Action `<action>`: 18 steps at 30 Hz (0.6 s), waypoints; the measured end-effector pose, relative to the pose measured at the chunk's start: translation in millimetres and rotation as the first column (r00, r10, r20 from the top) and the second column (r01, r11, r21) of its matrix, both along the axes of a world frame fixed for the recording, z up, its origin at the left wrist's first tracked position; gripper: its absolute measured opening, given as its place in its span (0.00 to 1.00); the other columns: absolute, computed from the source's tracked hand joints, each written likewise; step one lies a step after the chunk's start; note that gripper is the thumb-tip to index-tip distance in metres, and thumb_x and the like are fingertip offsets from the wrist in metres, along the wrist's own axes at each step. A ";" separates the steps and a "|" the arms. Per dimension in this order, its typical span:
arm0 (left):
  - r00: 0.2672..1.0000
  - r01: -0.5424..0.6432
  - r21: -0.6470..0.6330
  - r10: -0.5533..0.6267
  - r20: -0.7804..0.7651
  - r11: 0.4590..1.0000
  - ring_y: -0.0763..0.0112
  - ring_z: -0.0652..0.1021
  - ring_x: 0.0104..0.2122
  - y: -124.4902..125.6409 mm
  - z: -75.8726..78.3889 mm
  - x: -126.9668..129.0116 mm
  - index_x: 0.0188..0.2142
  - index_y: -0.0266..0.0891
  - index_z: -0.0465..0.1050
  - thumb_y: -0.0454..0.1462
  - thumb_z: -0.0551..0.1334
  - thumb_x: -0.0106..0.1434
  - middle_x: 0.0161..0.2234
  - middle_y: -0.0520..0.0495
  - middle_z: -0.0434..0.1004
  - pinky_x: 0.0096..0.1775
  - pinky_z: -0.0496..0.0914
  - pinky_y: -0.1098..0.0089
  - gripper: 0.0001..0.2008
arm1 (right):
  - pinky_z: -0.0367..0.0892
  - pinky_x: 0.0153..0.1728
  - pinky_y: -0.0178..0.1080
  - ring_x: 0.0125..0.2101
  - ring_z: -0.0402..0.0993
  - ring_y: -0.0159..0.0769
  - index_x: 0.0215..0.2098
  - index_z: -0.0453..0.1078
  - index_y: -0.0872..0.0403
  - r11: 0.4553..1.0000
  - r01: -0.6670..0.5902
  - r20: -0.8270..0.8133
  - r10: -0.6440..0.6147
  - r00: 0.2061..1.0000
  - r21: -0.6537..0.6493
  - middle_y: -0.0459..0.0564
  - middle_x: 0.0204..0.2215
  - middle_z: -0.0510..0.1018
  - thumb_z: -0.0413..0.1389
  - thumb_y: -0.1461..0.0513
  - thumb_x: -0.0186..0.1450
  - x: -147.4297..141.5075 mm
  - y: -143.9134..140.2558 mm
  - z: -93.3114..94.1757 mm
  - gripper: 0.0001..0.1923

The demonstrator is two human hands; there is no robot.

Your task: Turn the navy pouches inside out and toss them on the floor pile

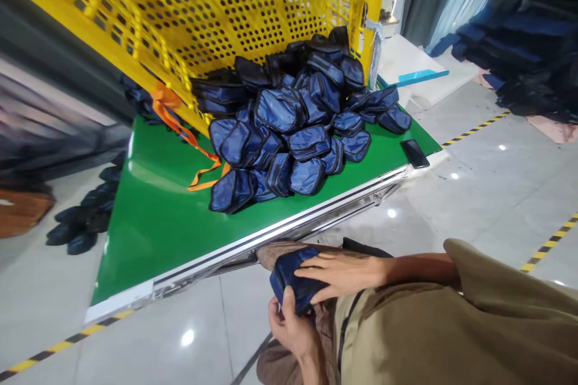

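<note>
- Low in the view, at about six o'clock, a small navy zip pouch point(291, 280) sits on the person's lap, just off the near edge of the table.
- The right hand point(341, 274) lies flat across the top of the pouch, fingers stretched out toward nine o'clock, pressing rather than gripping.
- The left hand point(289, 325) comes up from below at six o'clock, fingers curled round the pouch's near edge, thumb on its face — a closed pinch on the fabric.
- Both hands are touching the same pouch; an olive sleeve point(474, 277) runs off toward three o'clock.
- Up at twelve o'clock from the hands, the green table top point(153, 216) with its metal edge.
- On it, a big heap of matching navy pouches point(293, 138), spilling out of a tipped yellow perforated crate point(203, 6).
- An orange strap point(180, 126) trails from the crate at ten o'clock of the heap.
- A black phone point(414, 153) lies flat on the table's corner, at three o'clock of the heap, apart from it.
- More dark pouches point(79, 222) lie on the floor at nine o'clock.
</note>
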State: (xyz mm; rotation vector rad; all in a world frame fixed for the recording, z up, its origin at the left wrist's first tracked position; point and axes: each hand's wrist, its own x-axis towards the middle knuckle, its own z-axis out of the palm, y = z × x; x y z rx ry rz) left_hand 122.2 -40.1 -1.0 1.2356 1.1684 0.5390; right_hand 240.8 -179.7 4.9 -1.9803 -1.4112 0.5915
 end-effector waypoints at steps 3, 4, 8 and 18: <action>0.999 -0.030 -0.066 0.028 -0.029 0.997 0.70 0.74 0.25 4.5 7.5 -11.5 0.38 0.44 0.72 0.59 0.76 0.56 0.29 0.57 0.75 0.25 0.72 0.71 0.27 | 0.72 0.72 0.52 0.75 0.72 0.54 0.84 0.61 0.55 0.998 0.049 0.046 -0.051 0.998 0.050 0.65 0.77 0.74 0.62 0.49 0.84 -19.1 3.7 -3.9 0.37; 0.999 -0.019 -0.068 0.017 -0.033 0.997 0.70 0.74 0.25 4.7 11.5 -12.9 0.38 0.44 0.72 0.60 0.77 0.55 0.29 0.56 0.75 0.25 0.72 0.71 0.28 | 0.74 0.70 0.51 0.73 0.75 0.53 0.82 0.64 0.55 0.997 0.046 0.067 -0.050 0.996 0.060 0.65 0.74 0.77 0.62 0.49 0.84 -20.6 4.7 -3.0 0.35; 0.992 0.049 -0.050 -0.055 -0.113 0.998 0.68 0.76 0.25 0.2 27.3 -11.9 0.42 0.43 0.75 0.64 0.78 0.54 0.30 0.55 0.78 0.25 0.73 0.71 0.33 | 0.79 0.56 0.43 0.57 0.87 0.47 0.71 0.77 0.59 1.000 0.004 0.127 -0.006 0.992 0.010 0.62 0.61 0.88 0.58 0.50 0.87 -16.7 6.7 11.9 0.25; 0.932 0.362 0.245 -0.351 -0.088 0.900 0.61 0.81 0.37 -28.7 42.1 -10.3 0.47 0.41 0.76 0.67 0.76 0.58 0.38 0.47 0.82 0.38 0.77 0.64 0.36 | 0.65 0.34 0.40 0.35 0.84 0.39 0.39 0.79 0.52 0.935 0.351 0.134 -0.355 0.925 0.049 0.48 0.39 0.90 0.59 0.56 0.86 -20.6 -10.3 37.0 0.17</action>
